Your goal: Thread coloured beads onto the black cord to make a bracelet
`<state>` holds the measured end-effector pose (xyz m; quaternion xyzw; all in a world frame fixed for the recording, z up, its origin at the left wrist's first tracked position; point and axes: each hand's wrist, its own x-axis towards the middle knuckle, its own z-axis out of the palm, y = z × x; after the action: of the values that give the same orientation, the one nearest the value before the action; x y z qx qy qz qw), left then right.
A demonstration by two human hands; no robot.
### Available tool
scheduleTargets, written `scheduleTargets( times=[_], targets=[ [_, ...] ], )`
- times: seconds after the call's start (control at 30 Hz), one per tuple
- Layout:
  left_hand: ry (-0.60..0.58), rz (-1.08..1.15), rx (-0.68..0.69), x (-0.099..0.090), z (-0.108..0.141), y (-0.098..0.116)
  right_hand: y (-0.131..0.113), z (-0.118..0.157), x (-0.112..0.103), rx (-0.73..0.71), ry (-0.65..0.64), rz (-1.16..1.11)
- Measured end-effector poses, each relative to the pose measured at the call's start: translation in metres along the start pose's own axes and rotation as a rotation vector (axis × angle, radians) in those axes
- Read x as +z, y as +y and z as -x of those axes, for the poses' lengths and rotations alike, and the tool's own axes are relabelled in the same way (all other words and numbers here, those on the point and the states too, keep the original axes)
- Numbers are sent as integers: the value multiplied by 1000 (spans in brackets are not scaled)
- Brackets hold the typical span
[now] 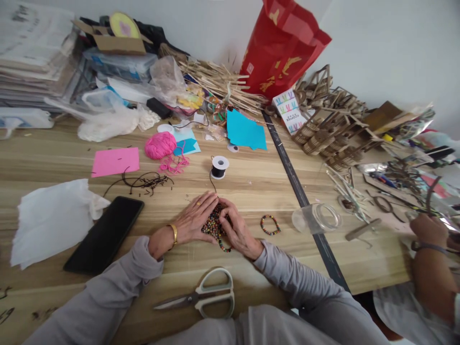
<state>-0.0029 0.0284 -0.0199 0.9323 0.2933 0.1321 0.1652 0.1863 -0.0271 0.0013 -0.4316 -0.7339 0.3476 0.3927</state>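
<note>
Handling the small beads (pixel 212 223) well asks, in my judgement, for a light and steady touch. They lie in a dense group between the two hands, on the bench (pixel 258 191), inward from its front edge. The left hand (pixel 192 220) lies along their left side, its long fingers straight and close together, the thumb apart; such a flat hand should serve as a soft wall, without pressing hard. The right hand (pixel 239 230) has its fingers bent over the right side of the beads; I cannot tell if thumb and finger are closed on something. For fine control, the fingertips should take little at once, and the wrist should rest low. A curved row of beads (pixel 224 247) reaches out toward the front edge, so the right palm should not drag it. The dark cord (pixel 212 182) from the spool (pixel 219 171) needs some slack, because a pull could tip the spool. The beaded ring (pixel 262 225) lies to the right, and the scissors (pixel 192 299) near the front edge, well apart from the fingers.
</note>
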Motion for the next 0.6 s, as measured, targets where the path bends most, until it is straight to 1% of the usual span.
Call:
scheduleTargets(
  times=[0.2,0.43,0.6],
  targets=[
    [-35,12,10,3,1,-3,2,-2,3,0,-37,26],
    [-19,8,20,2,3,-1,-2,-4,2,2,-100,53],
    [-18,19,19,0,4,1,-2,-5,0,4,-120,76]
  ],
)
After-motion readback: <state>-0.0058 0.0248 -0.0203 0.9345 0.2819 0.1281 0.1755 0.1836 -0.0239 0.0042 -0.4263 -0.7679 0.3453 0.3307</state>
